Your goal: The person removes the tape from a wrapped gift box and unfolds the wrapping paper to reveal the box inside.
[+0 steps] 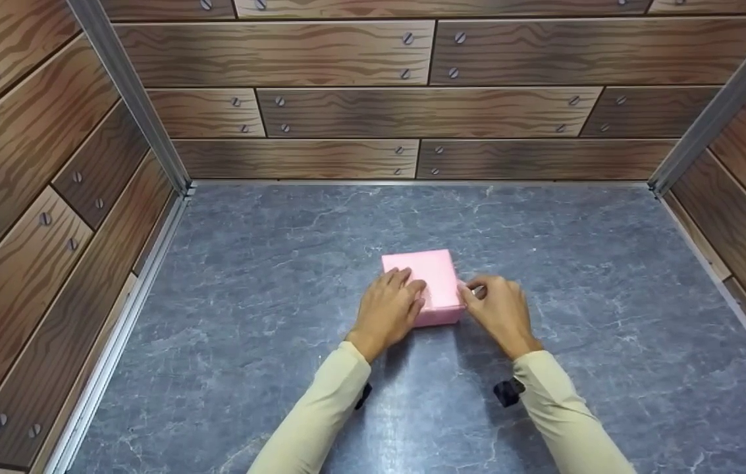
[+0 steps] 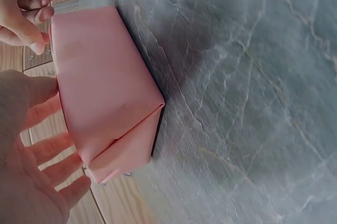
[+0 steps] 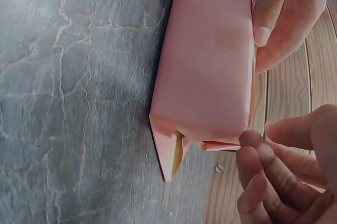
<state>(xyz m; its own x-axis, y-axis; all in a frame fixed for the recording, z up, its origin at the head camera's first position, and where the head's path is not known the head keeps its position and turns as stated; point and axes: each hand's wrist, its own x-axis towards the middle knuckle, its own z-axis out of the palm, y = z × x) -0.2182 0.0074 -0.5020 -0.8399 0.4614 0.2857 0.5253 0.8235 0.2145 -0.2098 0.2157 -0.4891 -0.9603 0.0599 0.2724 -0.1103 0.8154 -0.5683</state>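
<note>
Head: one pink box point(image 1: 435, 283) under the left hand point(image 1: 382, 306), its fingers loose; the right hand point(image 1: 501, 306) pinches a paper flap point(image 3: 217, 145). Left wrist: five left fingers spread against the box. Right wrist: a second flap point(image 3: 162, 147), away from the fingertips.

You face a wood-patterned far wall point(image 1: 346, 56), with a matching left wall point(image 1: 17, 230) and right wall point(image 1: 741, 224); grey metal posts point(image 1: 133, 99) mark your far corners, and glare point(image 1: 389, 428) whitens the veined blue-grey surface point(image 1: 247, 276) near you.

The head view is bright, with glare streaking the marbled tabletop point(image 1: 382, 428); both wrist views look duller.
</note>
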